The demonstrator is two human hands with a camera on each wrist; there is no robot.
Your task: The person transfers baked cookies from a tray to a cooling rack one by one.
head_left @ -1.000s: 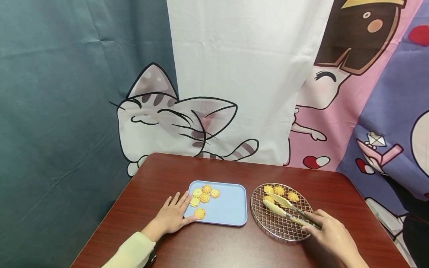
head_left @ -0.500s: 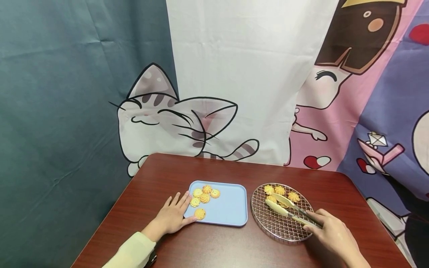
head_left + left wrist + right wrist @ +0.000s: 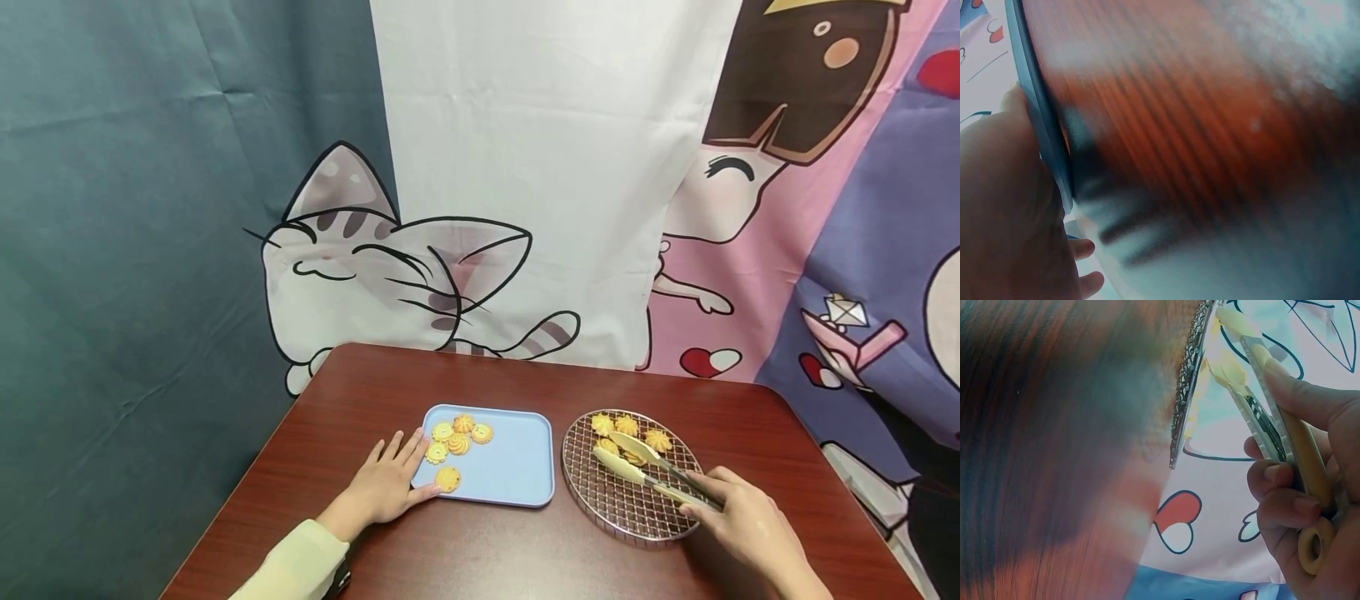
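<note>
In the head view my right hand (image 3: pixel 746 521) grips a pair of tongs (image 3: pixel 667 483) with pale yellow tips. The tips stand spread over star-shaped piped cookies (image 3: pixel 657 440) on the round wire rack (image 3: pixel 637 517), one cookie showing between them. The right wrist view shows the thumb on one arm of the tongs (image 3: pixel 1279 419) and curled fingers on the other. My left hand (image 3: pixel 382 483) lies with straight, spread fingers at the left edge of the light blue tray (image 3: pixel 517 458). Its thumb reaches the near rim beside a round cookie (image 3: pixel 447 479); several cookies (image 3: pixel 457 443) cluster farther back.
The tray and rack stand side by side on a dark red wooden table (image 3: pixel 480 550), a narrow gap between them. Behind the table's far edge hangs a printed cartoon curtain (image 3: pixel 525 167). On the left wrist sits a pale sleeve (image 3: pixel 292 562).
The tongs' tips have shifted slightly to the right over the cookies, with the right hand. My left hand and the tray stay as they were.
</note>
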